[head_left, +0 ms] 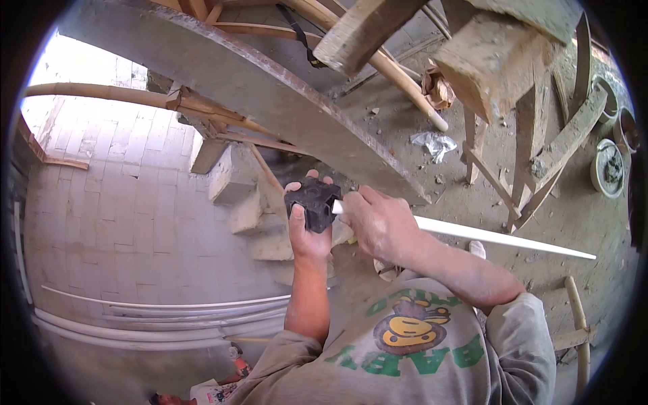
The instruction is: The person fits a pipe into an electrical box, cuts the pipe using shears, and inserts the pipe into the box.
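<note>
My left hand (309, 236) is wrapped round a black plastic box (312, 202), which looks like an electrical junction box, with the thumb on its near side and fingertips showing over the far edge. My right hand (378, 223) is closed round a thin white pipe (503, 236) close to its end. That end meets the right side of the box; whether it sits inside an opening or only touches it, I cannot tell. The pipe's long part runs behind my right forearm and out to the right. The fingertips of my right hand are partly hidden.
A long grey concrete beam or slab (270, 88) slants just beyond my hands. Rough wooden trestles (530, 142) stand at right, near buckets (607, 169). Several white pipes (169, 324) lie along the block wall (128, 202) at left. Another person (209, 391) is at the bottom left.
</note>
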A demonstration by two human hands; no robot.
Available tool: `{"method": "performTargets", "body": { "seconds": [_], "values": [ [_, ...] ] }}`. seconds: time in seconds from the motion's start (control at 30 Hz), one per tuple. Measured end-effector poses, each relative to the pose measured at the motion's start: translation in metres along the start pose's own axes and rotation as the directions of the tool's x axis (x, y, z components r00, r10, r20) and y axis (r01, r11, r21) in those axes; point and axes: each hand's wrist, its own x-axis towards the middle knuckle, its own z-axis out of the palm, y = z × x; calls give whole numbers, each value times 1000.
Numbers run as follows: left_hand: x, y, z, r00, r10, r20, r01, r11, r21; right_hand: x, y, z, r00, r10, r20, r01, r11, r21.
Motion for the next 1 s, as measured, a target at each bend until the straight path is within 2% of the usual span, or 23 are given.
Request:
{"method": "performTargets", "body": {
  "seconds": [0.13, 0.23, 0.43, 0.67, 0.77, 0.87, 0.97, 1.0],
  "values": [
    [-4, 3, 9, 999, 47, 8, -46, 996, -82, -1, -21, -12, 999, -9, -33, 8, 1000, -28],
    [-6, -3, 23, 997, 28, -74, -40, 987, -155, 0, -29, -18, 1000, 17, 2, -17, 998, -54],
    [-5, 1, 26, 999, 9, -41, -22, 940, -340, 0, -41, -24, 999, 48, 20, -47, 997, -63],
    [-11, -1, 28, 997, 23, -70, -50, 909, -414, 5, -41, -24, 980, 38, 197, -14, 992, -122],
    [-13, -7, 11, 998, 50, -23, -55, 947, -316, 5, -42, -19, 984, 35, 176, -17, 995, -103],
    [-12, -7, 2, 994, 101, 29, -88, 951, -295, 6, -41, -20, 956, 44, 290, -23, 997, -74],
    [-8, -11, 2, 984, 148, 102, -95, 911, -401, 11, -45, -23, 935, 45, 353, -28, 998, -52],
    [-9, -11, 3, 989, 129, 66, -92, 908, -408, 11, -47, -22, 946, 43, 322, -31, 999, -43]
  ]
}}
